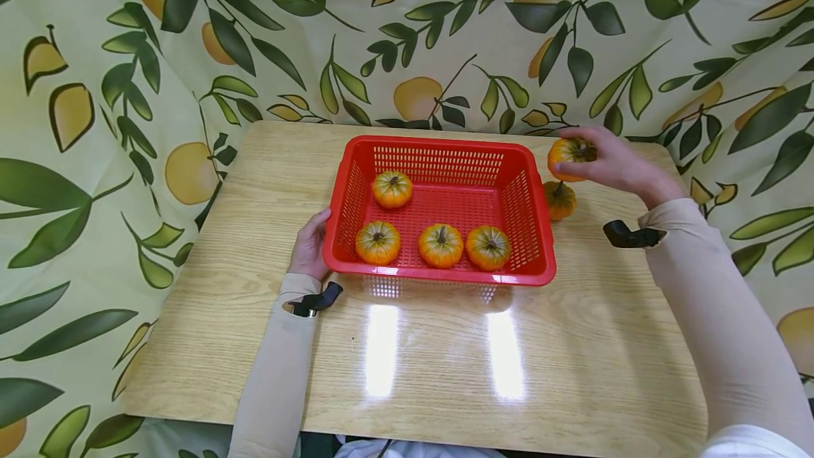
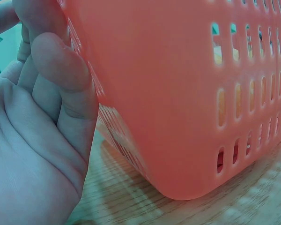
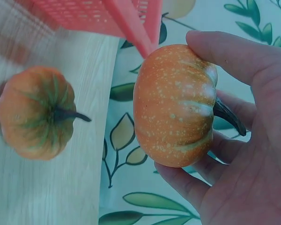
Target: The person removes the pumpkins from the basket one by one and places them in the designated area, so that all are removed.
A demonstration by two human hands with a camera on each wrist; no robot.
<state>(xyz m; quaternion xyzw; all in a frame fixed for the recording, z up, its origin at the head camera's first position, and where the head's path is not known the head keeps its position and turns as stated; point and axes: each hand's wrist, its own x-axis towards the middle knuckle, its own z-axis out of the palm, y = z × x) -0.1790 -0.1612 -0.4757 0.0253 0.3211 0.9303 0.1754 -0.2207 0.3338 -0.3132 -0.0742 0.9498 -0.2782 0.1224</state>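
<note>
My right hand [image 1: 607, 161] grips a small orange pumpkin [image 3: 175, 108] between thumb and fingers, off the table at the back right. Its dark stem points toward the palm in the right wrist view. Another small pumpkin [image 1: 561, 203] sits on the table just below it, beside the red basket [image 1: 439, 278]. Inside the basket are several more orange pumpkins [image 1: 392, 189], stems up. My left hand [image 1: 309, 246] rests against the basket's left side near the rim, and its fingers [image 2: 61, 65] touch the outer wall in the left wrist view.
The basket stands on a light wooden table [image 1: 432, 366] with glare patches in front. A leaf-and-fruit patterned cloth [image 1: 420, 34] hangs behind the table and along both sides. Black wrist cameras jut from both sleeves, the right one [image 1: 632, 235] over the table.
</note>
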